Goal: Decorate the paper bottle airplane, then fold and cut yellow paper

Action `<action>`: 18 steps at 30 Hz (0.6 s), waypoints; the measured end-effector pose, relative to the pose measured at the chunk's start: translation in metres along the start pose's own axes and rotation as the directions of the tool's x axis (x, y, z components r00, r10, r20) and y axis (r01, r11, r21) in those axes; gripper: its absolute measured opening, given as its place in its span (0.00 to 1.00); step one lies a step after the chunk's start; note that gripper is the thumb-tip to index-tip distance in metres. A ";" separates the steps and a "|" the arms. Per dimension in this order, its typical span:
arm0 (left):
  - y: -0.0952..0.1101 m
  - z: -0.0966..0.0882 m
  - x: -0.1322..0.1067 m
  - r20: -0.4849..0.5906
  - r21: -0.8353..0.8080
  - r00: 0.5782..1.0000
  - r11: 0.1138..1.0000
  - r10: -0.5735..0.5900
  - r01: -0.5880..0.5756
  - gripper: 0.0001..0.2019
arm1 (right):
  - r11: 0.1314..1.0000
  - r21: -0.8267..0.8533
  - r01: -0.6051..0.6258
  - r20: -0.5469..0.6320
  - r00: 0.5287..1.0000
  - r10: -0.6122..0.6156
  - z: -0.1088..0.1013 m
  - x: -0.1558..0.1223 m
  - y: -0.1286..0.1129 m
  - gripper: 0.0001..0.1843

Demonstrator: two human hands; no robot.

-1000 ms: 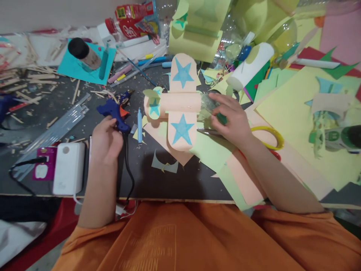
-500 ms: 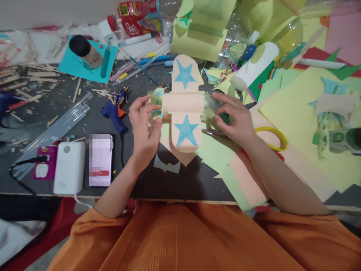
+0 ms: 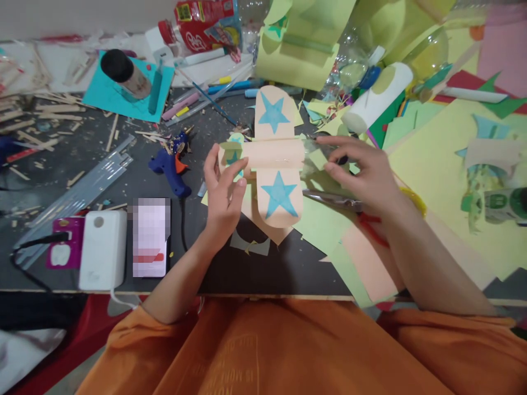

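Observation:
A paper airplane (image 3: 274, 154) with a rolled peach body and rounded wings lies crosswise before me; each wing carries a blue star. Its small tail (image 3: 234, 156) at the left has green-blue stars. My left hand (image 3: 224, 197) is closed on that tail end, thumb and fingers around it. At the other end is a clear plastic nose (image 3: 313, 159). My right hand (image 3: 358, 167) is beside this nose, fingers apart; whether a fingertip touches it is hard to see. Scissors (image 3: 333, 198) lie under my right hand, handles partly hidden by the forearm.
A blue glue gun (image 3: 171, 170), a phone (image 3: 150, 238) and a white power bank (image 3: 102, 249) lie on the left. Behind stand a dark-capped bottle (image 3: 125, 74) and a red-labelled bottle (image 3: 206, 24). Paper sheets (image 3: 432, 148) cover the right; wood sticks (image 3: 57, 112) litter the far left.
My right hand has drawn slightly right from the nose, its fingers more stretched. The view has shifted a little, and the airplane with my left hand sits slightly further right and lower.

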State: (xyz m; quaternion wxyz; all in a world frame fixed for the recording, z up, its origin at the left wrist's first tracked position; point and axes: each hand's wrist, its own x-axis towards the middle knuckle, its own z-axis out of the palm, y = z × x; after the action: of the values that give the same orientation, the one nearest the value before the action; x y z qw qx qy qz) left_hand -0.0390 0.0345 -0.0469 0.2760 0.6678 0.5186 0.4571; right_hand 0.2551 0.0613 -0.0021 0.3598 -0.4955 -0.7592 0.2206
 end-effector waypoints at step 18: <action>-0.002 0.002 -0.006 0.037 0.197 0.996 0.977 0.081 -0.087 0.24 | 0.987 -0.141 0.078 0.454 0.891 -0.005 -0.001 0.062 -0.044 0.13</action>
State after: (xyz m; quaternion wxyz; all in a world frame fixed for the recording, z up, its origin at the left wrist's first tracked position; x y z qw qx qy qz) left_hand -0.0383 0.0298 -0.0509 0.1959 0.7198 0.5290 0.4045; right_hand 0.2148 0.0994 0.0494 0.1381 -0.4407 -0.8473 0.2622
